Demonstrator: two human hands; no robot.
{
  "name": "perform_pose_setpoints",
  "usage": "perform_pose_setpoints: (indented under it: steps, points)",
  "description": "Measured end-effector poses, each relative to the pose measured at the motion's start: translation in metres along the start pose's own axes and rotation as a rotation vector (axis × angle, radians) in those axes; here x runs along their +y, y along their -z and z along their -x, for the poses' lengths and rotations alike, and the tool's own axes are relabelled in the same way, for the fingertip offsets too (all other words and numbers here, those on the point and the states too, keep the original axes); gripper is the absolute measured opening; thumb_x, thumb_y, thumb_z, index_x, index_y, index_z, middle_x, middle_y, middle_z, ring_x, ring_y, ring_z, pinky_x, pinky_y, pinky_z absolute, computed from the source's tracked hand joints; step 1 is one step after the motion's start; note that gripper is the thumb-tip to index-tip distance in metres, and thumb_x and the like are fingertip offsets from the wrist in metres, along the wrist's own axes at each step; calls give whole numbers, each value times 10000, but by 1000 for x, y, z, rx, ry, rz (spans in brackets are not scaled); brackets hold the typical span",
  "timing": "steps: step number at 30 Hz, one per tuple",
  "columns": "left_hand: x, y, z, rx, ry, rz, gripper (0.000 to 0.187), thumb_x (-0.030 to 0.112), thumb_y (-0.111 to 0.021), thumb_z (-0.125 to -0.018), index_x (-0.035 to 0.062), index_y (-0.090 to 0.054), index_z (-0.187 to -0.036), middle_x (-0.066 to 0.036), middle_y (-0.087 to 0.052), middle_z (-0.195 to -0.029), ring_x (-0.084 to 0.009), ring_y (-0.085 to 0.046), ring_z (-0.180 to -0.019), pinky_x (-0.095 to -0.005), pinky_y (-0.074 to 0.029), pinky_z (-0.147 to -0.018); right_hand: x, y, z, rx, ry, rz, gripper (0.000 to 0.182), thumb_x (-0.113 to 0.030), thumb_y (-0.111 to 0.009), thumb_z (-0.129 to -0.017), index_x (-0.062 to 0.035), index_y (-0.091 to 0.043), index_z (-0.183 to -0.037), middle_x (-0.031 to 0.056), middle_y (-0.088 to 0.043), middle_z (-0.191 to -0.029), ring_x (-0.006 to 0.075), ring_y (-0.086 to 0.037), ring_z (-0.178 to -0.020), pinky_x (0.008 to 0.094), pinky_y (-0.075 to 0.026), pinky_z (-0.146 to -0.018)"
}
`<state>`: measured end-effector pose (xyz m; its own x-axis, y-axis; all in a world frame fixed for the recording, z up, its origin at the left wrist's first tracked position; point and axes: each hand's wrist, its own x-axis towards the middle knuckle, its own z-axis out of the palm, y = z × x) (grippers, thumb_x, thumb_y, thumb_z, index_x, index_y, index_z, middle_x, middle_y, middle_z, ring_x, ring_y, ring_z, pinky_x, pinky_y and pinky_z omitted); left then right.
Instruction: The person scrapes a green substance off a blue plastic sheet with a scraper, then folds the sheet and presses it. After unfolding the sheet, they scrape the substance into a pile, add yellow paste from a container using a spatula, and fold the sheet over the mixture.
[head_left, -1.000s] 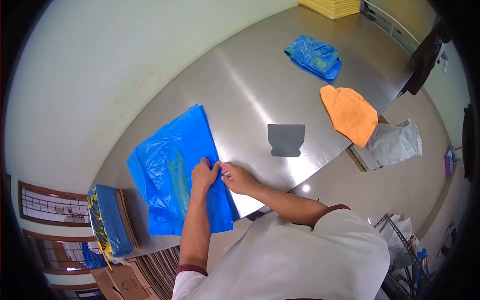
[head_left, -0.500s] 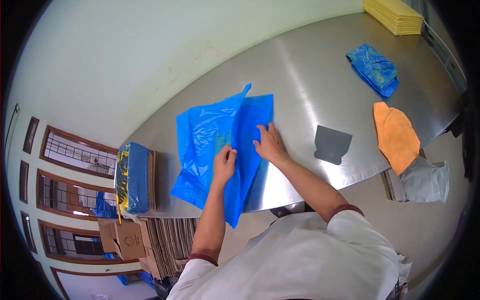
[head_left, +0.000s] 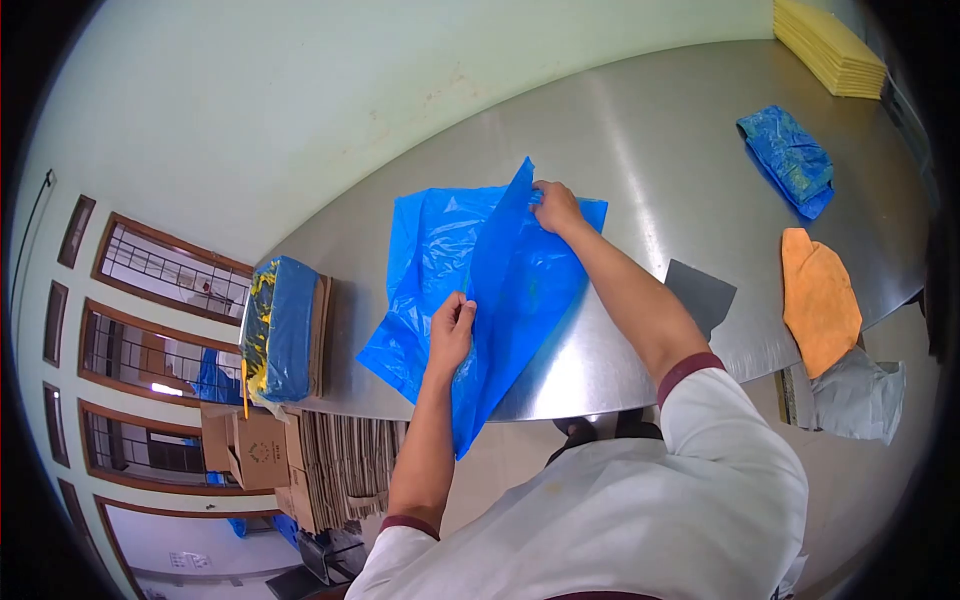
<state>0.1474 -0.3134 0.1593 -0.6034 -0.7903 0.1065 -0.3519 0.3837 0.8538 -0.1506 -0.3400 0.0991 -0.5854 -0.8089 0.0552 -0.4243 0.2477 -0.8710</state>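
A blue plastic sheet or bag (head_left: pixel 430 250) lies partly spread on the metal table (head_left: pixel 500 150), with a raised fold running down its middle. My left hand (head_left: pixel 452 328) is closed on the fold near its lower part, the thumb pressed against the fingers. My right hand (head_left: pixel 556 208) is at the far end of the fold, its fingers curled on the plastic near the upper edge. Under my right forearm, partly covered by it, lies a dark grey flat plate (head_left: pixel 703 293).
An orange cloth (head_left: pixel 820 300), a crumpled blue bundle (head_left: pixel 790 160) and a yellow stack (head_left: pixel 830 48) lie to the right. At the left edge stands a blue-lined box (head_left: pixel 290 330). Below it are cardboard boxes (head_left: pixel 262 450) and flattened cardboard (head_left: pixel 350 460).
My right hand has moved up and away along the plastic to its far edge, closing on it. The right part of the plastic is spread wider. The whole view has shifted slightly.
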Motion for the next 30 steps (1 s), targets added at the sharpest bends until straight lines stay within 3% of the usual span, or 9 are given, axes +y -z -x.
perform_pose_setpoints:
  steps: [6,9,14,18,19,22,24,27,30]
  points:
    - [7,0,4,-2,-14,-39,251,151,-572,-993,63,-470,-782,60,-380,-653,-40,-343,-633,-261,-291,-534,10,2,-6,-46,-53,-37,424,-169,-778,-814,-146,-666,-1223,158,-678,-1078,356,-639,-1074,451,-513,-940]
    - [12,1,6,-30,18,-87,231,144,-565,-996,61,-474,-800,54,-389,-663,-39,-351,-643,-262,-301,-543,10,8,3,-25,-20,-55,420,-180,-766,-826,-118,-654,-1227,166,-660,-1105,349,-633,-1073,452,-507,-942]
    - [9,8,10,62,8,-216,198,155,-535,-1012,51,-485,-851,21,-419,-687,-72,-389,-673,-288,-355,-583,14,62,62,41,233,32,496,-191,-757,-825,-48,-593,-1272,193,-605,-1176,368,-573,-1153,435,-472,-978]
    - [5,20,11,68,-29,-300,229,198,-540,-1011,6,-505,-890,-143,-517,-667,-217,-494,-597,-375,-403,-573,26,139,167,31,368,233,607,-234,-786,-780,-38,-559,-1308,220,-542,-1317,399,-510,-1239,471,-412,-1044]
    - [16,21,12,35,-7,-325,210,192,-547,-1002,-1,-520,-925,-199,-555,-704,-320,-561,-628,-422,-431,-601,38,150,193,5,316,293,704,-277,-814,-749,-39,-529,-1347,240,-476,-1395,418,-449,-1303,510,-370,-1076]
    - [17,6,14,37,-173,-254,184,178,-562,-983,-4,-547,-967,-230,-598,-755,-396,-610,-701,-467,-451,-638,63,171,269,-126,169,561,1007,-392,-888,-637,-46,-417,-1457,283,-279,-1556,466,-264,-1443,604,-236,-1145]
    - [24,-4,15,-30,-148,-285,178,170,-572,-970,-6,-559,-988,-246,-622,-797,-430,-620,-749,-489,-455,-659,67,174,314,-230,138,630,1124,-427,-913,-572,-38,-377,-1480,279,-219,-1589,463,-198,-1475,615,-168,-1168]
    - [26,-11,18,-106,-68,-268,182,169,-576,-962,-8,-566,-1000,-253,-638,-829,-446,-625,-777,-501,-456,-671,35,168,358,-243,91,720,1003,-341,-869,-652,-11,-392,-1470,265,-337,-1534,456,-290,-1431,588,-221,-1148]
    - [20,-20,20,-116,-107,-223,186,185,-576,-968,1,-558,-989,-234,-625,-820,-420,-621,-772,-484,-448,-665,69,158,386,-68,165,770,797,-150,-776,-740,-20,-427,-1445,221,-459,-1420,432,-401,-1328,559,-295,-1098]
